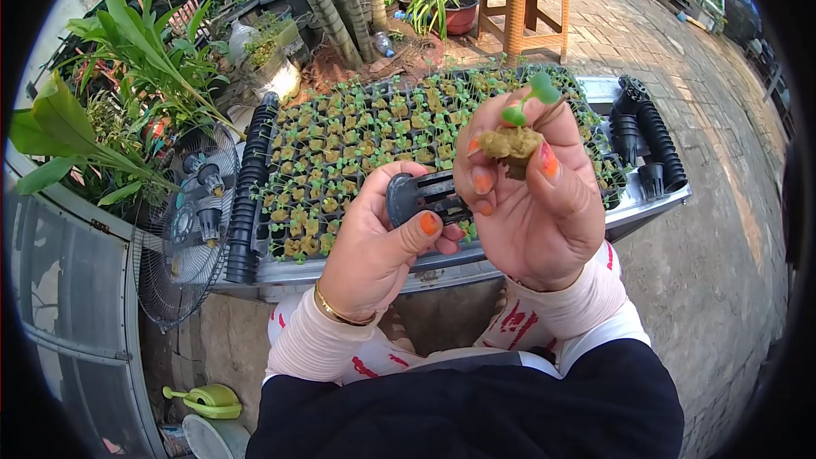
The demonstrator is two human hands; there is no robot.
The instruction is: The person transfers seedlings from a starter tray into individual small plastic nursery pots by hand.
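Between the thumb and fingers of my right hand (544, 191) is a seedling plug (512, 146), a brownish-yellow growing cube with small green leaves on top. My left hand (382, 242) is closed around a black net pot (418, 197), which lies sideways with its round rim toward the left and its slotted end toward my right hand. The plug is raised above the pot and apart from it. Behind both hands spreads a seedling tray (340, 140), its cells filled with similar sprouting plugs. My right hand hides part of the tray.
Stacked black net pots (248, 195) line the tray's left side; more pot stacks (659, 144) stand on the right. Several potted seedlings (207, 178) rest on a fan guard (183, 263) at left. A woven-look stool (523, 4) stands behind, a green watering can (208, 401) lower left.
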